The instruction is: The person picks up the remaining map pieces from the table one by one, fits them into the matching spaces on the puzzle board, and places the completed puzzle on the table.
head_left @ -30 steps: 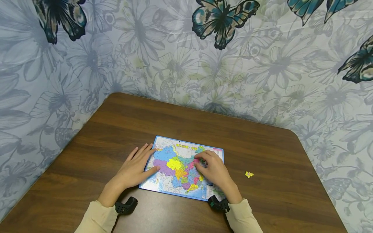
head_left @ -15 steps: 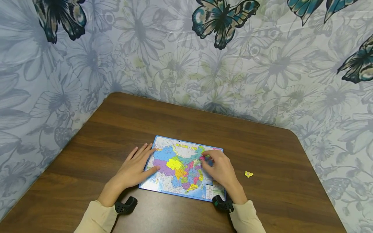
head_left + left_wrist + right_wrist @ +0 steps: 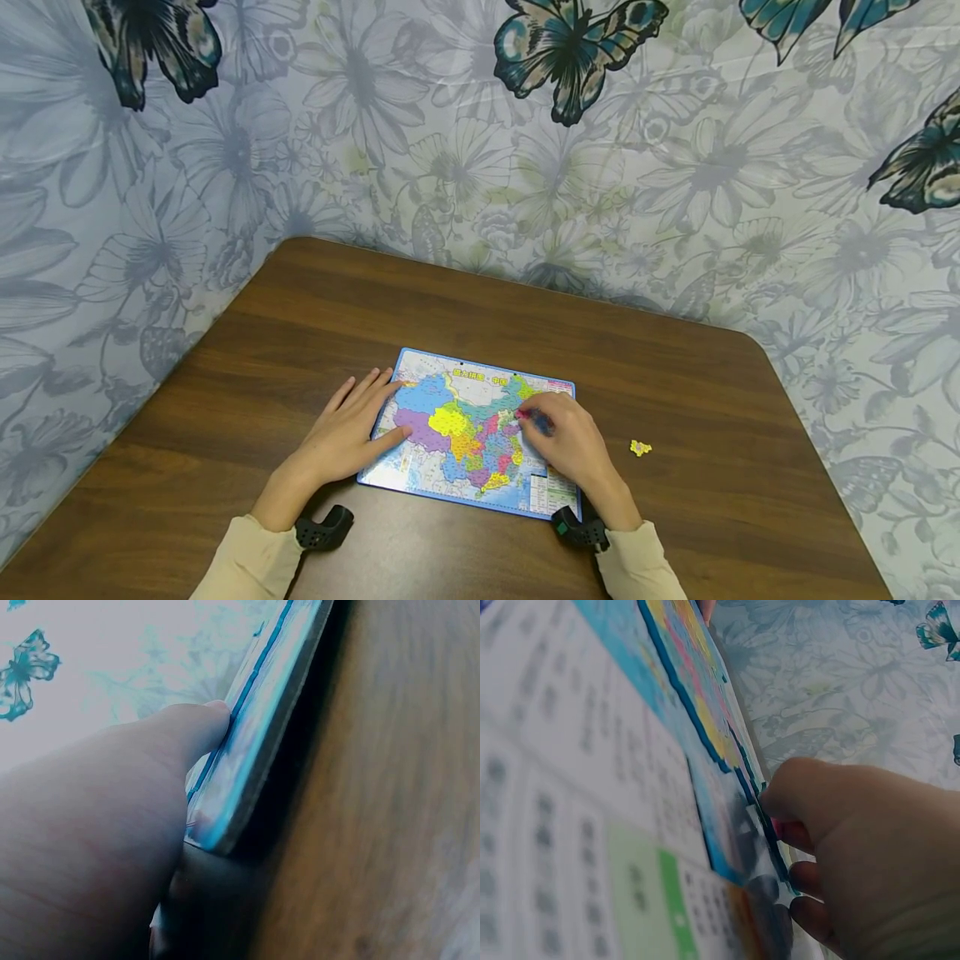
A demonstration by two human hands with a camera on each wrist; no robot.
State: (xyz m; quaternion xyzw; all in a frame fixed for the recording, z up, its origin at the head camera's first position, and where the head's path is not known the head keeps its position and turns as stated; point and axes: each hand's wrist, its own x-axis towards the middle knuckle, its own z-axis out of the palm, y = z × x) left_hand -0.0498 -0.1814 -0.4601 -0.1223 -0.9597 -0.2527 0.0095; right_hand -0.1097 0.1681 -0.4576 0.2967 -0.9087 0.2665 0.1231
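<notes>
A blue-edged map puzzle board [image 3: 480,498] with multicoloured pieces lies flat on the table. My left hand [image 3: 341,437] rests spread at its left edge, thumb on the board and fingers straight. In the left wrist view the thumb [image 3: 199,724] touches the board's rim. Over the right part of the map, my right hand [image 3: 566,437] pinches a small pink puzzle piece [image 3: 519,414] between thumb and finger. The right wrist view shows a bit of the pink piece [image 3: 778,826] behind the thumb; its outline is mostly hidden.
A loose yellow puzzle piece [image 3: 641,448] lies on the brown wooden table [image 3: 712,400], right of the board. Behind the table hangs a flowered cloth [image 3: 420,167] with butterflies. Each wrist wears a black band.
My right hand has shifted to the right across the board with the pink piece, and its fingers have drawn closer together. The left hand stays in place.
</notes>
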